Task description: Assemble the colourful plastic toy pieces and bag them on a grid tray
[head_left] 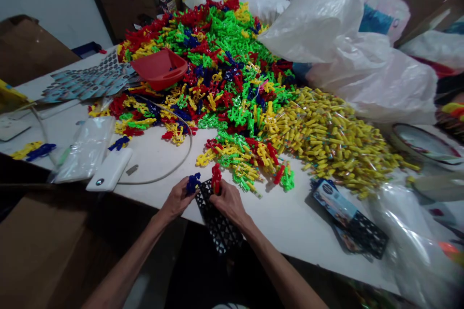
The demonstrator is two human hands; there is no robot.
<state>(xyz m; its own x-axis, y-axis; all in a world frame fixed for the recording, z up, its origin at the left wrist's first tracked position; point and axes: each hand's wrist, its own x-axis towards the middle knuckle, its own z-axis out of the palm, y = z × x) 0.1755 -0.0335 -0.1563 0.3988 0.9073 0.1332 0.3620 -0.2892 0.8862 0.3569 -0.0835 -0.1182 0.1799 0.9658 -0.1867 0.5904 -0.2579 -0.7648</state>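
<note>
Forearms (130, 256) reach a black tray (221, 234), seemingly held across the table (275, 222) edge for easy access; left hand (177, 198) grips a blue figure (193, 183), right hand (230, 202) a red one (216, 178).

We are holding a black panel (218, 231) close in front of us; it is showing rows of small openings and is lying aslant, its far end pointing left and its near end reaching toward us on the right. At its far end we are gripping a glossy red plastic figure (216, 176), which is standing roughly upright, its lower part hiding from view. Just beside the far left corner, we are holding a knobbly dark blue plastic figure (193, 183).
</note>
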